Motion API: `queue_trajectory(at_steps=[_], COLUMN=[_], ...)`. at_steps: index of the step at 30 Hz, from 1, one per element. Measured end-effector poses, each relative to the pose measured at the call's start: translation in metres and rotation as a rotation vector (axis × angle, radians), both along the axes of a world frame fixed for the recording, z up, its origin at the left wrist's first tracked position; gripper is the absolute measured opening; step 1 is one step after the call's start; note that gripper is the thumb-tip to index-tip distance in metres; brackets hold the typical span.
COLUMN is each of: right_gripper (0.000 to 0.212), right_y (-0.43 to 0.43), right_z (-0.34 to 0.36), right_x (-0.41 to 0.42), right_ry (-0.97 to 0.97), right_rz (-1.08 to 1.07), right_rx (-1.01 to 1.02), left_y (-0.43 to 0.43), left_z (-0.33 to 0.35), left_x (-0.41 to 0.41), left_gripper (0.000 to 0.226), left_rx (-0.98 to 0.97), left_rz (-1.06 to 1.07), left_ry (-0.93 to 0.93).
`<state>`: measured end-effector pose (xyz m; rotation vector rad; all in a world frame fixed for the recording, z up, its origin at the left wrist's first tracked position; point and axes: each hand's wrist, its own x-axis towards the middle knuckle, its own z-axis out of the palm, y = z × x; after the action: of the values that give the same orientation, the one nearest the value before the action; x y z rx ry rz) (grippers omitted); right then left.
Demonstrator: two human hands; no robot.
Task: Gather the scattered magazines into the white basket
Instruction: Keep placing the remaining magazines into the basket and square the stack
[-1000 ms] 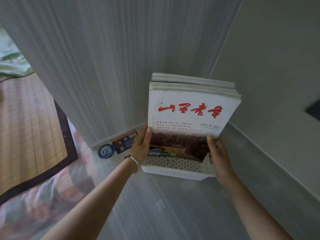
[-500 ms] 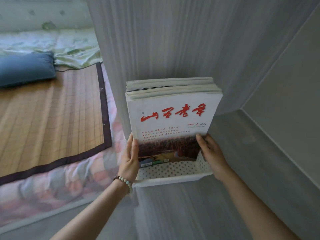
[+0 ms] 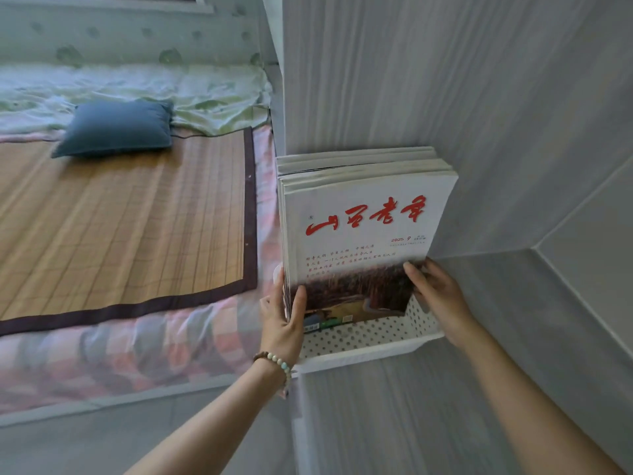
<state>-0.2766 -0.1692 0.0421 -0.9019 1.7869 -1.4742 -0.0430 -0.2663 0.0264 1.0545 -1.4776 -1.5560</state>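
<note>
Magazines (image 3: 363,231) stand upright in the white basket (image 3: 363,341) on the grey surface (image 3: 394,416), long axis vertical, cover toward camera, left hand (image 3: 282,320) fingers pinching the stack's edge, right hand (image 3: 438,296) fingers pressed on the other edge; shallow basket, letting go could tip the stack forward.

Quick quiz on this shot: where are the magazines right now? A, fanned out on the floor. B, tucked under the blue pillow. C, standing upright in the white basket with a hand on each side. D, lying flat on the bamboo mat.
C: the magazines stand upright in the white basket, with the left hand and right hand on their sides.
</note>
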Motion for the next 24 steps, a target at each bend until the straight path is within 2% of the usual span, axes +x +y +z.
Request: queue_trajectory(at_steps=[10,14,20,24], right_gripper=[0.039,0.037,0.051,0.06], right_y=[-0.001,-0.013,-0.017,-0.014], right_z=[0.002,0.004,0.002,-0.001], right_x=[-0.017,-0.027,-0.033,-0.033], right_ry=[-0.012,-0.004,-0.005,0.071], right_rz=[-0.086,-0.113,-0.097,-0.051], right_rx=[-0.03,-0.016,-0.026,0.029], left_y=[-0.009,-0.014,-0.018,-0.022], left_z=[-0.001,-0.001,-0.003,-0.003], left_x=[-0.03,-0.039,-0.044,-0.042], left_gripper=[0.052,0.058,0.067,0.07], left_rx=[-0.067,-0.078,-0.097,-0.135], left_rz=[0.07,0.076,0.071,0.025], left_ry=[-0.043,-0.023,-0.055,-0.094])
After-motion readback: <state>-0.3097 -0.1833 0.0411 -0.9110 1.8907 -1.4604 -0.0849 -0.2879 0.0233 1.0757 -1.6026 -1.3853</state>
